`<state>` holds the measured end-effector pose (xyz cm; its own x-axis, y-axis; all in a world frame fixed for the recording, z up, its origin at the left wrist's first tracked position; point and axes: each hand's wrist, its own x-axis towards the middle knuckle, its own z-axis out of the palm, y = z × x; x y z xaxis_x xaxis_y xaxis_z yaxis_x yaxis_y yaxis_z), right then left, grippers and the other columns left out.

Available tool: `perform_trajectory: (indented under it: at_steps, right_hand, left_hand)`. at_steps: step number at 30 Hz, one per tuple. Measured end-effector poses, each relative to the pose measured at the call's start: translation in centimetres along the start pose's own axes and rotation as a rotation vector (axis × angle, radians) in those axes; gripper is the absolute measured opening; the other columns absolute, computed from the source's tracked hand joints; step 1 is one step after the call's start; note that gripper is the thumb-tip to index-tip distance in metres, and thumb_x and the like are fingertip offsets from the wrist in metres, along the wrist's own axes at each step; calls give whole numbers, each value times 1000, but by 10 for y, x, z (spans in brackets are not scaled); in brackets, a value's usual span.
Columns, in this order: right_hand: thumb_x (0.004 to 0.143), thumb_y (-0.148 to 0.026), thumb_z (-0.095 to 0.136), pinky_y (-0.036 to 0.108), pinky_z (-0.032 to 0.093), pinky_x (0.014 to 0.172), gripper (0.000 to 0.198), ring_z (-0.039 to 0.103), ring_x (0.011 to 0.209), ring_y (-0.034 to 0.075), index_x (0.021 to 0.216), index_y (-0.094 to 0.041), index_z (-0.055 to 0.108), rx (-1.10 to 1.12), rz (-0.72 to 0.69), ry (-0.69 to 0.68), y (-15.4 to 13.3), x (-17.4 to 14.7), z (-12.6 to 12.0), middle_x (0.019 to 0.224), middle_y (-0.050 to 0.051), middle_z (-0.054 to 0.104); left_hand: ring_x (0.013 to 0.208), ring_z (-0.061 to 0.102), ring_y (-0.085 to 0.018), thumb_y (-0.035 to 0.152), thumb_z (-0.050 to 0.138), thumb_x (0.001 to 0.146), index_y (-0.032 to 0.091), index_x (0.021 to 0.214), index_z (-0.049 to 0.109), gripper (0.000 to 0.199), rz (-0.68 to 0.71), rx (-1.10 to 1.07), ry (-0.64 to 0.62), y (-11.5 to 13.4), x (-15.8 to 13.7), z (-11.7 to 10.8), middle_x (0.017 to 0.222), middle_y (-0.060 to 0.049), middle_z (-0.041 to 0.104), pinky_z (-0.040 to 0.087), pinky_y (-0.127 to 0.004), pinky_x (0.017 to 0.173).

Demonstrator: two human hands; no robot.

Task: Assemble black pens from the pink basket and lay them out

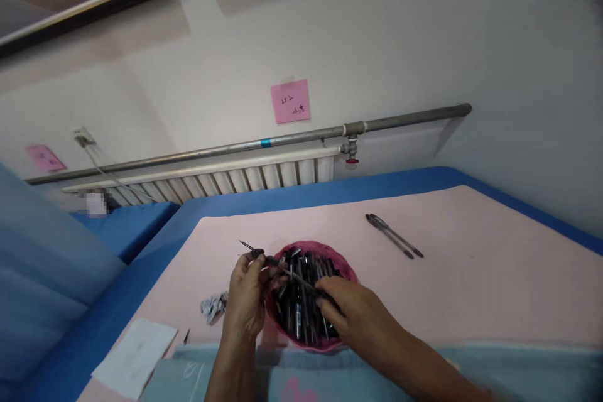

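Note:
Over a pink basket [351,267] full of black pens [301,304], both hands are on one pen [299,279]. My left hand [247,289] is closed around its front part, and a thin dark point, like a refill tip, sticks out past the fingers to the upper left. A small black piece, perhaps a cap or grip, shows at the left fingertips. My right hand [346,308] pinches the pen's rear end above the basket's right side. The exact finger contacts are partly hidden.
Two pens [394,235] lie side by side on the pink sheet [494,276]. Crumpled paper [214,306] rests beside my left wrist, with a white sheet [136,357] and a small dark piece [187,336] farther left. A radiator [264,176] and pipe [202,152] run along the wall.

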<state>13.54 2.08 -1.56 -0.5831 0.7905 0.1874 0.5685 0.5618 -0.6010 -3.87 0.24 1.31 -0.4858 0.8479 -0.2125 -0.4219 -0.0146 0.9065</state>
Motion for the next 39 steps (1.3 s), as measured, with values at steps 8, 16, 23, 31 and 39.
perform_trajectory:
  at_steps: [8, 16, 23, 31, 39]
  right_hand:
    - [83, -16, 45, 25, 35, 62, 13, 53, 72, 14, 84, -20, 57, -32, -7, -3, -2, -1, -1, 79, 0, 60]
    - [84, -17, 44, 25, 35, 63, 13, 54, 74, 14, 87, -20, 56, -45, -26, -2, -1, -3, 0, 81, 0, 59]
    - [84, -17, 44, 24, 34, 62, 11, 52, 71, 13, 81, -20, 54, -56, -27, 4, 0, -4, 1, 78, -1, 58]
    - [84, -16, 45, 24, 33, 60, 11, 52, 69, 13, 80, -19, 54, -84, -38, 7, -1, -5, 0, 77, 0, 57]
    - [83, -13, 44, 29, 32, 63, 12, 50, 68, 16, 77, -19, 53, -259, -162, 86, 0, -7, 1, 75, 2, 57]
  left_hand:
    - [59, 65, -15, 21, 60, 71, 17, 81, 47, 17, 26, 19, -17, -2, -1, 2, 66, -1, 61, 51, -24, 51]
    - [52, 62, -12, 21, 61, 69, 17, 82, 47, 20, 36, 19, 15, 0, -2, 2, 65, 0, 62, 51, -24, 50]
    - [54, 63, -13, 22, 59, 71, 17, 84, 47, 19, 54, 59, -4, -3, 0, 0, 67, -1, 63, 50, -24, 51]
    - [55, 63, -13, 22, 59, 71, 17, 84, 47, 18, 49, 67, 2, -3, 0, 0, 67, -1, 63, 50, -24, 50]
    - [54, 63, -13, 24, 61, 69, 18, 83, 47, 21, 46, 69, 16, -4, -1, 2, 65, 0, 62, 49, -23, 49]
